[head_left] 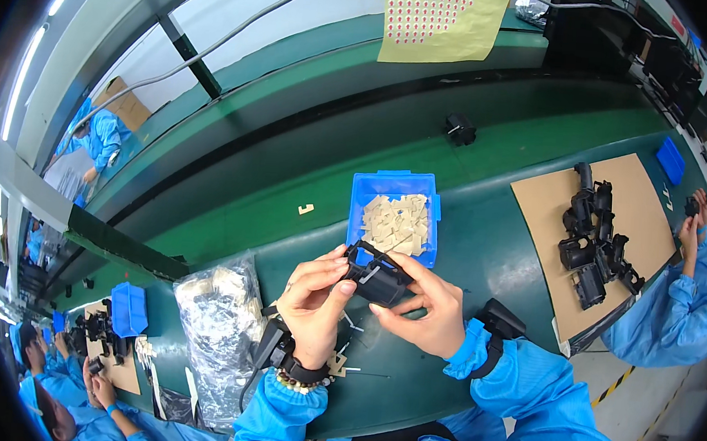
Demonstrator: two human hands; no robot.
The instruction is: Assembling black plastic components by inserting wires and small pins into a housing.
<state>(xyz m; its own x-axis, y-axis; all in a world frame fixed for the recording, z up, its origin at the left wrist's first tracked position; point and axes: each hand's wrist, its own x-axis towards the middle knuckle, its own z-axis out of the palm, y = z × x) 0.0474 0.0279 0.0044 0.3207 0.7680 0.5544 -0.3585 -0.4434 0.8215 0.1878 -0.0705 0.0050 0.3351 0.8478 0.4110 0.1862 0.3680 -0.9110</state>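
At frame centre, both hands, left [313, 295] and right [425, 307], pinch a black part [376, 275] by fingertips; it could slip onto the table [482, 254].

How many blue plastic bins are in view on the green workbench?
3. One blue bin of tan pads sits just beyond the hands; one at far right past the cardboard sheet; one at far left. Others may be hidden further along.

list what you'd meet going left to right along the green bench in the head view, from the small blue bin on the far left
small blue bin → clear plastic bag → left hand → black plastic part → right hand → cardboard sheet with a pile of black parts → co-worker's blue sleeve
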